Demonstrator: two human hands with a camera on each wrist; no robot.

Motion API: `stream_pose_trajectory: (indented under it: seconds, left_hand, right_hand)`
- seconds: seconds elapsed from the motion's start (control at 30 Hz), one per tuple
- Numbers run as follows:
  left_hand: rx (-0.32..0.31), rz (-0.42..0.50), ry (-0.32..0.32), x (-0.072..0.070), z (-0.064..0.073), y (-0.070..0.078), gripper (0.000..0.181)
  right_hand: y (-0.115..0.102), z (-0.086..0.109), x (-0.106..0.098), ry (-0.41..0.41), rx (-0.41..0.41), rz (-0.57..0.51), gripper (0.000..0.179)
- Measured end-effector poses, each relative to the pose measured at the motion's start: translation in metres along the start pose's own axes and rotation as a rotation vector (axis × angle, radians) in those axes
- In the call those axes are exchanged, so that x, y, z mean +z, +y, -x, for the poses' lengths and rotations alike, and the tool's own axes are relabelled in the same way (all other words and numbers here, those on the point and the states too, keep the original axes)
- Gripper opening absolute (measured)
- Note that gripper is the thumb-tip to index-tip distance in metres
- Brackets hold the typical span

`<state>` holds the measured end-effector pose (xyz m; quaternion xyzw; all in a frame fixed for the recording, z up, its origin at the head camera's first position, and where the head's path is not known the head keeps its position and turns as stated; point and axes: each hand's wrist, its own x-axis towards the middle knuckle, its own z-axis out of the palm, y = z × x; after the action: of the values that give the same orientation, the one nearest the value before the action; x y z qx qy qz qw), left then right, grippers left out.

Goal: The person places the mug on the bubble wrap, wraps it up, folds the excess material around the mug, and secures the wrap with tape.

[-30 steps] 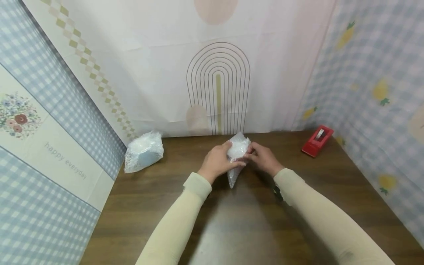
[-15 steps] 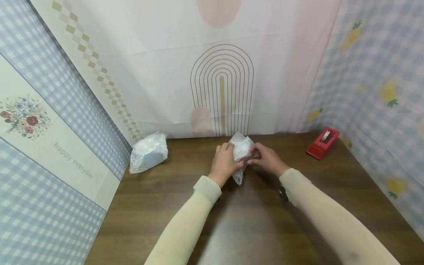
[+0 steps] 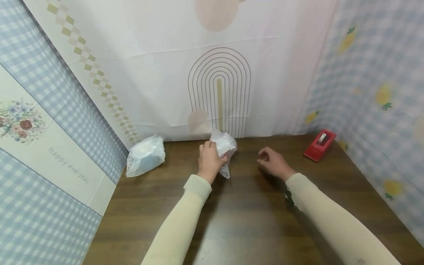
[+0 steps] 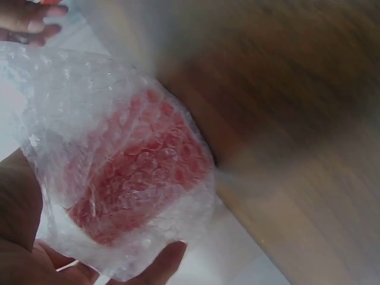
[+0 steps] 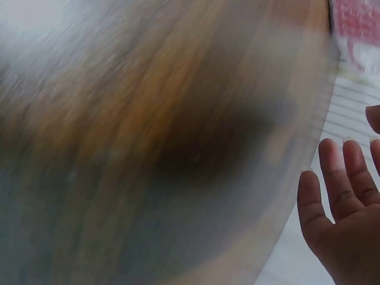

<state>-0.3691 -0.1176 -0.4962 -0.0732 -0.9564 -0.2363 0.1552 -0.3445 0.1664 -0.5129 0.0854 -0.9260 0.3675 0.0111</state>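
My left hand grips a bubble-wrapped bundle near the back of the table, thumb on its near side. A loose end of the wrap points down toward me. Through the clear bubbles in the left wrist view, a red thing inside the bundle shows; its kind cannot be made out. Apart from the bundle, to its right, my right hand hovers with fingers loosely bent. The right wrist view shows that hand with its fingers spread and nothing held.
A second bubble-wrapped bundle, light blue inside, lies at the back left. A red tape dispenser stands at the back right on the brown wooden table. Patterned cloth hangs behind and at both sides.
My right hand has let go of the bubble-wrapped bundle and drawn away to the right. My left hand has shifted the bundle a little to the left.
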Motion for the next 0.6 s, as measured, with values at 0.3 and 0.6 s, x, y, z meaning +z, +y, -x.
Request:
stream_pose_trajectory:
  seconds: [0.3, 0.6]
  left_hand:
    - [-0.143, -0.025, 0.096, -0.012, -0.001, -0.011, 0.073]
    - [-0.187, 0.057, 0.081, -0.006, 0.001, -0.021, 0.090]
  right_hand:
    - [0.020, -0.001, -0.010, 0.006, 0.053, -0.019, 0.039]
    - [0.084, -0.036, -0.008, 0.115, 0.067, 0.150, 0.060]
